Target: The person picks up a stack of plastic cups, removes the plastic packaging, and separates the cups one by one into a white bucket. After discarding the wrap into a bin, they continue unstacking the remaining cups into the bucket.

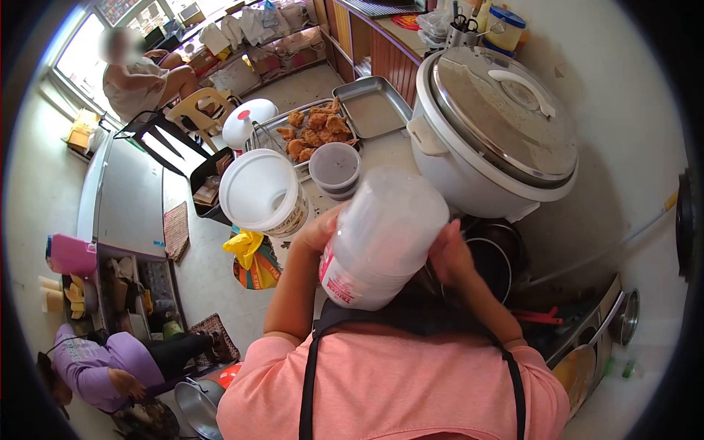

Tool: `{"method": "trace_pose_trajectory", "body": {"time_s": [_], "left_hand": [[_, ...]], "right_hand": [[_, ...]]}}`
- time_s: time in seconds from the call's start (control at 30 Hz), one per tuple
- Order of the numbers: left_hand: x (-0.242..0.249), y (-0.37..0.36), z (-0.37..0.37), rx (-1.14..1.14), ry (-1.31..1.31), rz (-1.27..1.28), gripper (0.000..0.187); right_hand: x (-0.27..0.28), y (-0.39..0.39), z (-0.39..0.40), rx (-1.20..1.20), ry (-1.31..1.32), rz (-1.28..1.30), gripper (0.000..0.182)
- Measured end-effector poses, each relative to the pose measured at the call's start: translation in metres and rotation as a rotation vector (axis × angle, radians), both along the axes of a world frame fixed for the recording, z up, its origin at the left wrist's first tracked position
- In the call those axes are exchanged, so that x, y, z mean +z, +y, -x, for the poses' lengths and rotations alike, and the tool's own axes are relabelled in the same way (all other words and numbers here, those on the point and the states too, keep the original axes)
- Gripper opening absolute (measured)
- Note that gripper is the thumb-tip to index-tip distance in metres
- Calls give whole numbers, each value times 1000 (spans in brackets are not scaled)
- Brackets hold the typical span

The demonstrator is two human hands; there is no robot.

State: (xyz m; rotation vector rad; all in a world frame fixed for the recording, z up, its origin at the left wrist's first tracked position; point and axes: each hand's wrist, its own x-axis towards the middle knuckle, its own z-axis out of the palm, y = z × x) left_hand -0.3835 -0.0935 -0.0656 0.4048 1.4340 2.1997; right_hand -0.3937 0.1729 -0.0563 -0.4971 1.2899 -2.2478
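Between my left hand (323,228) and my right hand (449,253) is a cloudy translucent plastic tub (392,220) with pink printing on its side. Both hands grip it from opposite sides, and it tilts in front of my chest. My left fingers are partly hidden behind the tub. Just past it stands a small round plastic container (335,167) with something dark inside. A white plastic bucket (257,192) with printed lettering stands to the left of that, apart from my left hand. Fried chicken pieces (319,130) lie on a tray behind these containers.
A large white rice cooker (469,158) with a metal lid stands at the right. Beside the chicken is a metal tray (372,110). A dark pan (488,268) sits below the cooker. One person (136,84) sits far left; another, in a purple top (110,370), is lower left.
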Motion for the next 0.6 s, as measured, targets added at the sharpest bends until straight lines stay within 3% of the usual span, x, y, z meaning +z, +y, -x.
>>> {"method": "trace_pose_trajectory", "body": {"time_s": [0.1, 0.23, 0.47, 0.6], "left_hand": [[49, 3, 3, -45, 96, 286, 117], [86, 17, 7, -154, 370, 441, 114], [109, 36, 9, -239, 493, 612, 117], [122, 42, 5, -261, 513, 645, 125]], "right_hand": [[25, 10, 15, 18, -274, -133, 73], [39, 41, 50, 381, -241, -165, 72], [106, 31, 56, 473, 445, -333, 64], [128, 33, 48, 513, 576, -364, 58]]}}
